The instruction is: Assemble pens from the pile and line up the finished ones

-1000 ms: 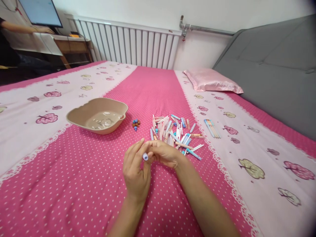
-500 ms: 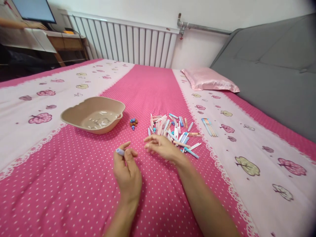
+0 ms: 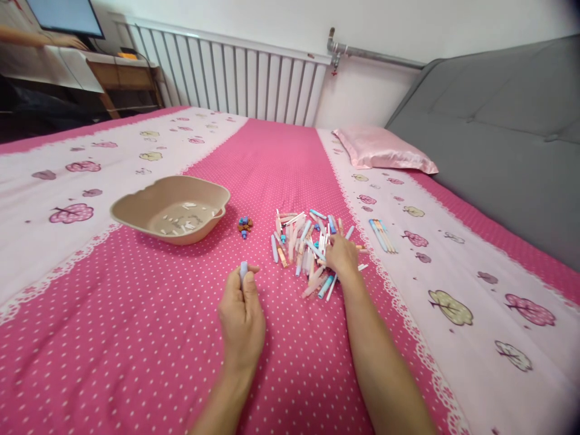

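My left hand [image 3: 242, 311] is closed around a short lavender pen part [image 3: 243, 270], held upright between thumb and fingers above the bedsheet. It looks like a cap or barrel. To the right, my right hand [image 3: 343, 255] reaches down into a pile of pen parts [image 3: 299, 237]. Its fingers point into the pile and are mostly hidden, so I cannot see whether they grip anything. Pink, lavender, blue and peach tubes lie there mixed with thin white sticks. A light blue tube [image 3: 325, 287] lies at the pile's near edge.
A beige basin [image 3: 136, 211] with small white pieces stands on the left. Beside it sits a small cluster of blue and brown bits [image 3: 244, 226]. A row of pens [image 3: 383, 235] lies right of the pile. Farther back are a pink pillow [image 3: 385, 151] and another person's arm [image 3: 40, 40].
My right hand has moved right and forward into the pile. My left hand has shifted slightly right, and its lavender pen part now points up instead of sideways. Several parts in the pile have shifted.
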Demonstrator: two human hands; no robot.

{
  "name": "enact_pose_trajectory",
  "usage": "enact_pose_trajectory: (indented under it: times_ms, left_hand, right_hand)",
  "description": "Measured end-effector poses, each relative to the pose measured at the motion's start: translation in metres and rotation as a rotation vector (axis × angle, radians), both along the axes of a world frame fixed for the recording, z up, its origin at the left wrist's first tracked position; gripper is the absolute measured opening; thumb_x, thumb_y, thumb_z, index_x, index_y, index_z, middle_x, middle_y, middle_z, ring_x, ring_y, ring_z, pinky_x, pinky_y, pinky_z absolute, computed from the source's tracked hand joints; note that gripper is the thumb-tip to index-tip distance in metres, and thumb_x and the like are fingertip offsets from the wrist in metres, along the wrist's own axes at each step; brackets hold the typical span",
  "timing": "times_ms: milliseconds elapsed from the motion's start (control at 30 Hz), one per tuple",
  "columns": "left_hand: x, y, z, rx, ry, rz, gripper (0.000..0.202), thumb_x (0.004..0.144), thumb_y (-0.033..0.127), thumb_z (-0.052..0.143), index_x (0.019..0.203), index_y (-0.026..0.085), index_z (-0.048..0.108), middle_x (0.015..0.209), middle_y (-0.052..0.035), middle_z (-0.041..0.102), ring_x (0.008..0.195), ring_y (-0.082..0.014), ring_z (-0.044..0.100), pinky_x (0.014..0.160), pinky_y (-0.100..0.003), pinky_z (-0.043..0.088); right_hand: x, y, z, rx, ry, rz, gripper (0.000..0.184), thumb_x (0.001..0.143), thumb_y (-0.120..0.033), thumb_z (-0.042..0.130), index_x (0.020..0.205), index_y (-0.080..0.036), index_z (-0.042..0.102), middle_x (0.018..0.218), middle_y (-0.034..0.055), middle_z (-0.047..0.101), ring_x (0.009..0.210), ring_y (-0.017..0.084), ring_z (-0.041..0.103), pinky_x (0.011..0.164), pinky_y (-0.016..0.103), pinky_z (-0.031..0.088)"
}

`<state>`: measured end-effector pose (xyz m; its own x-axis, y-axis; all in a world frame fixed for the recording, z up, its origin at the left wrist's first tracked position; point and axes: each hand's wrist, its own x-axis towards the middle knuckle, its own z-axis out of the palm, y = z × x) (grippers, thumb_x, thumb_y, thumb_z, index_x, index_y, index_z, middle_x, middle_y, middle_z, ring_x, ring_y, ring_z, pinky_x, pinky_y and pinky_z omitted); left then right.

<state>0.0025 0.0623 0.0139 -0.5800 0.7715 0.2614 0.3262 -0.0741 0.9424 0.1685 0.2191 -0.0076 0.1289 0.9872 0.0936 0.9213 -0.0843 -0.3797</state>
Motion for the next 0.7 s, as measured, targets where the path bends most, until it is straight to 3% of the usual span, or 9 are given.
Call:
enact_pose_trajectory:
  times_ms: [133, 333, 467, 700]
  left_hand:
    - [-0.001, -0.001, 0.001, 0.002, 0.021, -0.032, 0.025, 0.09, 0.038, 0.04, 0.085, 0.019, 0.055, 0.062, 0.0038, 0.04, 0.055, -0.0112, 0.038, 0.051, -0.022, 0.032]
    - [0.001, -0.002, 0.006, -0.019, 0.066, -0.048, 0.028, 0.09, 0.039, 0.04, 0.07, 0.02, 0.044, 0.058, 0.0055, 0.034, 0.052, -0.01, 0.033, 0.049, -0.022, 0.028]
    - [0.001, -0.001, 0.006, -0.023, 0.058, -0.044, 0.028, 0.09, 0.039, 0.04, 0.069, 0.021, 0.042, 0.059, 0.0055, 0.034, 0.052, -0.01, 0.034, 0.049, -0.021, 0.028]
    - [0.001, -0.002, 0.004, -0.053, 0.044, -0.065, 0.031, 0.09, 0.043, 0.04, 0.069, 0.02, 0.043, 0.058, 0.0057, 0.03, 0.052, -0.01, 0.032, 0.049, -0.022, 0.027]
  right_hand:
    - [-0.006, 0.004, -0.008, -0.021, -0.043, -0.008, 0.029, 0.081, -0.021, 0.05, 0.105, -0.011, 0.064, 0.103, 0.0184, 0.065, 0.102, 0.031, 0.058, 0.089, 0.042, 0.039]
    - [-0.006, 0.009, -0.011, -0.014, -0.022, -0.017, 0.039, 0.082, -0.022, 0.048, 0.12, -0.015, 0.056, 0.112, 0.013, 0.063, 0.106, 0.027, 0.057, 0.091, 0.037, 0.039]
    - [-0.006, 0.009, -0.012, 0.0, 0.012, -0.015, 0.044, 0.082, -0.02, 0.048, 0.126, -0.015, 0.051, 0.112, 0.0134, 0.063, 0.106, 0.028, 0.057, 0.091, 0.038, 0.039]
    - [-0.004, 0.011, -0.01, 0.046, 0.148, -0.102, 0.042, 0.082, -0.016, 0.04, 0.122, -0.011, 0.055, 0.105, 0.0175, 0.065, 0.104, 0.03, 0.058, 0.092, 0.043, 0.038]
